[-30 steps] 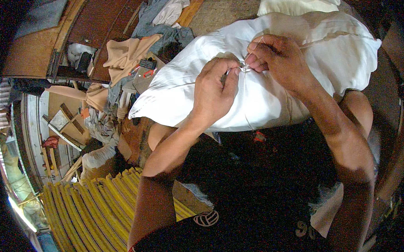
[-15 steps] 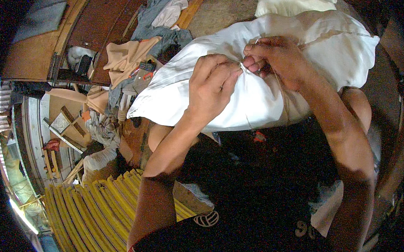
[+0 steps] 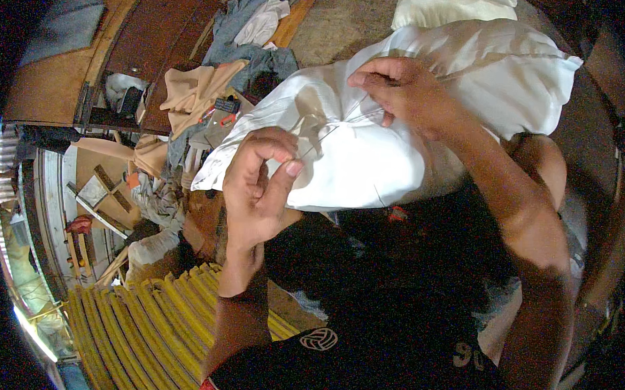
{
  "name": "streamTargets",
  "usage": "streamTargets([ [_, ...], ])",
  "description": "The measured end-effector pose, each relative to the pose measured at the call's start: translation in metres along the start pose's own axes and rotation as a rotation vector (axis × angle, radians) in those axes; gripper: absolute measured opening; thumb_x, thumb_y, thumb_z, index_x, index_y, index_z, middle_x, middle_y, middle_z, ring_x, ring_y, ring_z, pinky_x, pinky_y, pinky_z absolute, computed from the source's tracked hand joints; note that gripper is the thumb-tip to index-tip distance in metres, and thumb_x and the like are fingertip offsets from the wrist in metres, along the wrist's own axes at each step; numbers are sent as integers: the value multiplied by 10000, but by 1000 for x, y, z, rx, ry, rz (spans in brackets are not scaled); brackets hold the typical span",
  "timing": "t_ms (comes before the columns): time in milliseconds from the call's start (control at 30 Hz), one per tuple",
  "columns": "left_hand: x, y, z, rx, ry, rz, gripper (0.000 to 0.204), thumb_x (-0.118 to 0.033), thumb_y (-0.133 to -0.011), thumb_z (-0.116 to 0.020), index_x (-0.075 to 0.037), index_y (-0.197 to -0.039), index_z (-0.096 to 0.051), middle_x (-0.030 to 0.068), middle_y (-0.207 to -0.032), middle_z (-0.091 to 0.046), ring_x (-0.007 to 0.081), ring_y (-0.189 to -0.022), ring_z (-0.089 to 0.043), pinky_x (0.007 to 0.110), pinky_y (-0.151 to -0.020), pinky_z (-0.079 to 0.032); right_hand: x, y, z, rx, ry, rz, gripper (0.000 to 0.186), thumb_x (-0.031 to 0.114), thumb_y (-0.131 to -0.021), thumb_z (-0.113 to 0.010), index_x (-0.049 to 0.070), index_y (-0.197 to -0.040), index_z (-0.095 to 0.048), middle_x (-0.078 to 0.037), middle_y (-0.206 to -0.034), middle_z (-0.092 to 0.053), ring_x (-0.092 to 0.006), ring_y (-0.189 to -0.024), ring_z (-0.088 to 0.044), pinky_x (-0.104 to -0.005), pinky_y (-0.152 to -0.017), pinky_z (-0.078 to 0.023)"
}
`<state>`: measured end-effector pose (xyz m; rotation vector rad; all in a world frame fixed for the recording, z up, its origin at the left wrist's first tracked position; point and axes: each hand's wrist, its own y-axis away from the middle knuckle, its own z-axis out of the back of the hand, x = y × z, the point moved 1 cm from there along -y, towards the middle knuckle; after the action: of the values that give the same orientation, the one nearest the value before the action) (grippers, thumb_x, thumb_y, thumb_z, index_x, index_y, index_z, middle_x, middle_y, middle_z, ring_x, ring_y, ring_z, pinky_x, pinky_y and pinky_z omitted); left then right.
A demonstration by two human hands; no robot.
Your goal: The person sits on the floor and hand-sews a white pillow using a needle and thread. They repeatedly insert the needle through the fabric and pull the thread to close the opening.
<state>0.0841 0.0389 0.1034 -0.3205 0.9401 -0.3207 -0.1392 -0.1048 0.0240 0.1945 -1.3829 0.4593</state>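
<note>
A white, stuffed cloth cushion (image 3: 485, 77) lies across my lap, gathered at a puckered spot near its middle. My left hand (image 3: 257, 185) is pinched on a fine thread (image 3: 314, 148) at the cushion's left front, the thread running toward the pucker. Above and right of that spot, my right hand (image 3: 400, 94) has curled fingers over the cloth; what its fingertips hold, if anything, is too small to make out.
A cream cushion (image 3: 453, 7) lies beyond. At left are a wooden cabinet (image 3: 66, 87), heaped tan fabric (image 3: 198, 92), grey cloth (image 3: 255, 60), small tools (image 3: 226, 105) and yellow curved slats (image 3: 139, 327) below.
My hands have parted: the left one has moved down and left, away from the pucker, drawing thread; the right one has shifted left and slightly up.
</note>
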Motion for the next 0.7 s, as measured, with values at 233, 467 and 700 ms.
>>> streamTargets([
  [233,-40,29,104,-796,737,-199,199,-168,-950,-633,-9,-1020,-537,123,-868,-610,249,-761,-617,410,-690,-556,-4,-17,12,-42,-36,-78,272,289,-972,-666,60,-1108,-722,14,-759,-581,-101,-685,-549,-278,-611,-476],
  [467,23,132,183,-1,112,719,149,-71,-967,-594,-49,-1104,-539,44,-736,-594,134,-561,-600,260,-382,-442,46,21,59,103,-686,-151,300,271,-1013,-624,50,-1212,-665,57,-715,-495,-45,-605,-466,-237,-569,-416],
  [700,85,317,184,171,-295,1536,169,-141,-953,-634,-60,-1084,-566,36,-782,-601,143,-631,-599,284,-477,-466,33,29,51,-220,77,351,302,290,-992,-644,30,-1126,-716,-71,-995,-718,-189,-878,-678,-322,-775,-545],
])
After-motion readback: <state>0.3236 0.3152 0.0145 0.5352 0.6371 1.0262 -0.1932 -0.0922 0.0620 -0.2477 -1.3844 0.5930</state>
